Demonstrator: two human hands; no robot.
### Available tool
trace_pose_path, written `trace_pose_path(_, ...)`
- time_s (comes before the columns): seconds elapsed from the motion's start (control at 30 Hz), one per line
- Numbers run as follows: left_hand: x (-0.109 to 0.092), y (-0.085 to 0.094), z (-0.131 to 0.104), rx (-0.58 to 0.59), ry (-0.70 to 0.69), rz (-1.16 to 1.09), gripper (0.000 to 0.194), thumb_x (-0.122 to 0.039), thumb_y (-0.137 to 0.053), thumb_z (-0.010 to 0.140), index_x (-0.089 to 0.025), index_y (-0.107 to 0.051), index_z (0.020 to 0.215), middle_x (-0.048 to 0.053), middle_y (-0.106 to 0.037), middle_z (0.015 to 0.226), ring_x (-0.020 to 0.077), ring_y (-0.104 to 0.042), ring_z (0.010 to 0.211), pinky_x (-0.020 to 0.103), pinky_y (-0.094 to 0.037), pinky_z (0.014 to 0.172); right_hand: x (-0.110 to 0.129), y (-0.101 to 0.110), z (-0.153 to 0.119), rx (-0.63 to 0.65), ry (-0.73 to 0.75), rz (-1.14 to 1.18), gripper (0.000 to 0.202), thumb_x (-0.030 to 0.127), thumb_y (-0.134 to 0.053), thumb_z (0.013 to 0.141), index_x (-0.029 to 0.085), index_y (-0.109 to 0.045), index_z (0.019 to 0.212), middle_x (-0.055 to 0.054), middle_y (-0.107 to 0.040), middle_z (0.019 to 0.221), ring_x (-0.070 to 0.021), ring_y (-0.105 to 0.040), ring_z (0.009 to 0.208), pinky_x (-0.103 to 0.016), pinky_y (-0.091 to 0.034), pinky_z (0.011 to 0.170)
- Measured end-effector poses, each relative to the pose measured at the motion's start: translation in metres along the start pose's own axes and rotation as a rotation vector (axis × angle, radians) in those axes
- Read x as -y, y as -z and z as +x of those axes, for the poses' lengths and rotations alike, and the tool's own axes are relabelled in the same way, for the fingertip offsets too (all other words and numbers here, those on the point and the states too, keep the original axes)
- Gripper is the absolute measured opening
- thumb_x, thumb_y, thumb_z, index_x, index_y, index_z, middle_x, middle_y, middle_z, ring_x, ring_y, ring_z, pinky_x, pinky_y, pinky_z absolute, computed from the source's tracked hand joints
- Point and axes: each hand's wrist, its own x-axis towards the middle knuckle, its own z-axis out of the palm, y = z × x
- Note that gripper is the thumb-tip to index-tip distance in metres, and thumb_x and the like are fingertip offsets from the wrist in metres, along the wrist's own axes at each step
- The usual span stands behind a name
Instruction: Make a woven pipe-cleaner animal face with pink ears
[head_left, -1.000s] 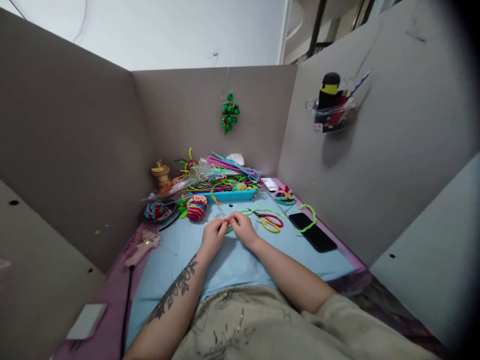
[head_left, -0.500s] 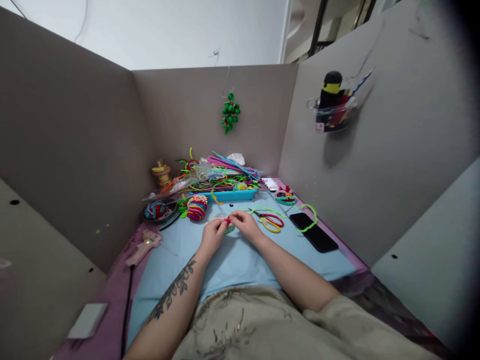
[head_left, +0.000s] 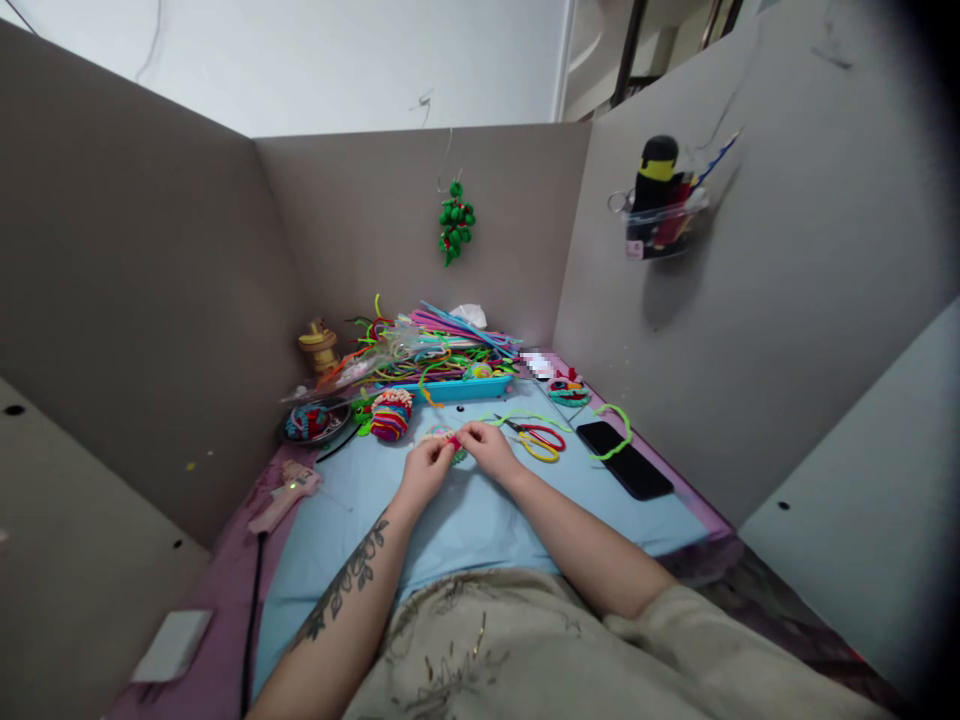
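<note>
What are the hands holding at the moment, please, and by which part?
Both hands, left and right, pinch a small red piece between their fingertips; which part they grip cannot be told.

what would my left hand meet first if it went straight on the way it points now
Most likely the right hand: its fingertips sit just ahead of the left hand, at the small pinkish-red piece between them, though depth there is hard to judge.

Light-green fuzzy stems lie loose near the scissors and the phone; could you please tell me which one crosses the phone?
The curved stem on the right: it bends over the black phone, whereas the other stem runs behind the scissors.
</note>
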Motion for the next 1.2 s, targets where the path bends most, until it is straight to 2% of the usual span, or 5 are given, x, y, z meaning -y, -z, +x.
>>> trace_pose_path(0.3, 0.002, 0.001, 0.000, -0.028, -0.050, 0.039, 0.031, -0.033, -0.046, 0.081, -0.015, -0.057, 0.058, -0.001, -0.051, 0.055, 0.0124, -0.046, 0.057, 0.023, -0.031, 0.054, 0.004, 0.002, -0.002, 0.048, 0.036, 0.007, 0.023, 0.035, -0.053, 0.076, 0.015, -0.060, 0.067, 0.001, -0.055, 0.060, -0.0113, -0.047, 0.057, -0.022, -0.036, 0.055)
trace_pose_path(0.53, 0.002, -0.004, -0.001, -0.080, -0.067, 0.031, 0.027, -0.031, -0.047, 0.080, -0.015, -0.063, 0.066, 0.001, -0.059, 0.064, 0.0137, -0.050, 0.065, 0.023, -0.036, 0.060, 0.008, -0.006, -0.005, -0.085, 0.118, -0.266, 0.018, 0.024, -0.049, 0.077, 0.017, -0.055, 0.062, 0.002, -0.052, 0.057, -0.0118, -0.046, 0.058, -0.022, -0.033, 0.056)
trace_pose_path(0.83, -0.008, -0.011, -0.004, -0.211, -0.065, 0.057, 0.029, -0.028, -0.046, 0.080, -0.016, -0.055, 0.055, -0.001, -0.051, 0.055, 0.0126, -0.046, 0.060, 0.022, -0.032, 0.056, 0.006, -0.015, -0.002, -0.194, 0.195, -0.469, 0.016, 0.017, -0.047, 0.076, 0.018, -0.052, 0.062, -0.002, -0.054, 0.063, -0.0147, -0.048, 0.065, -0.025, -0.035, 0.062)
trace_pose_path(1.0, -0.005, -0.009, -0.002, -0.224, 0.031, -0.014, 0.027, -0.029, -0.047, 0.078, -0.016, -0.057, 0.056, -0.001, -0.053, 0.055, 0.0127, -0.046, 0.058, 0.023, -0.031, 0.054, 0.005, -0.011, 0.004, -0.126, 0.092, -0.226, 0.017, 0.029, -0.052, 0.077, 0.017, -0.061, 0.071, -0.003, -0.061, 0.067, -0.0139, -0.051, 0.061, -0.024, -0.039, 0.059)
trace_pose_path(1.2, -0.001, -0.007, 0.000, -0.231, 0.128, -0.147, 0.028, -0.036, -0.051, 0.076, -0.015, -0.062, 0.063, 0.000, -0.055, 0.056, 0.0136, -0.048, 0.058, 0.023, -0.033, 0.054, 0.001, 0.008, 0.008, -0.104, -0.021, 0.004, 0.039, 0.045, -0.045, 0.081, 0.014, -0.063, 0.095, -0.005, -0.065, 0.078, -0.0102, -0.047, 0.050, -0.024, -0.041, 0.052)
